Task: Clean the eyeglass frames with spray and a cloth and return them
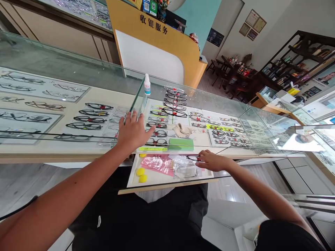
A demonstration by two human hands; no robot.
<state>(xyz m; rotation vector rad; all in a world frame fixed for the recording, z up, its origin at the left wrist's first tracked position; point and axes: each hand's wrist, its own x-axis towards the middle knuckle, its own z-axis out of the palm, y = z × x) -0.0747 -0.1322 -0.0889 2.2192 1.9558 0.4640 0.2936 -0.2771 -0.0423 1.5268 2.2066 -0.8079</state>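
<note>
My left hand (133, 132) lies on the glass top of the display counter, its fingers spread and nothing in them. Over the pulled-out drawer (131, 179), my right hand (213, 161) has its fingers closed on a pair of dark-framed eyeglasses (193, 158); part of the frame is hidden by the fingers. The drawer holds a pink sheet (157, 163) under clear plastic, clear bags (184, 167) and yellow round pieces (140, 171). A green box (181, 144) and a beige cloth (182, 130) are just beyond. A white bottle (147, 85) stands past my left fingers.
Rows of eyeglasses (90, 119) fill the glass counter on both sides. More black frames (175, 103) are lined up near the middle. A wooden cashier desk (157, 38) stands across from me. Dark shelves (300, 55) and a table (238, 68) are at the far right.
</note>
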